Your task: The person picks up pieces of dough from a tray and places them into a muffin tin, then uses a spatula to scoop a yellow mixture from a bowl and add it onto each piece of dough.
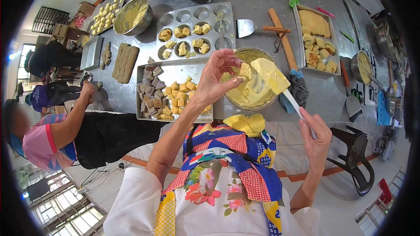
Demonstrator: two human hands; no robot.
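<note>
Over a metal bowl (232, 98) of pale yellow cream, my left hand (218, 76) pinches a small cake cube (246, 71) between thumb and fingers. My right hand (316, 133) grips the white handle of a spatula (273, 78), its blade coated in thick cream and close beside the cube. Left of the bowl, a rectangular pan (175, 67) holds yellow cake cubes (179, 94) and greyish-purple cubes (151, 89). Behind it is a muffin tin (183, 16); several of its cups contain cream-coated pieces, and others are bare. A knife or spatula lies across the tin's right side.
At right stands a pan (334, 67) of cake slab and cubes. A scraper (246, 28), a wooden stick (283, 39) and a dark cloth (299, 91) lie near the bowl. To the left, a co-worker (57, 142) reaches toward a cake slab (125, 63). A black chair (355, 159) stands behind right.
</note>
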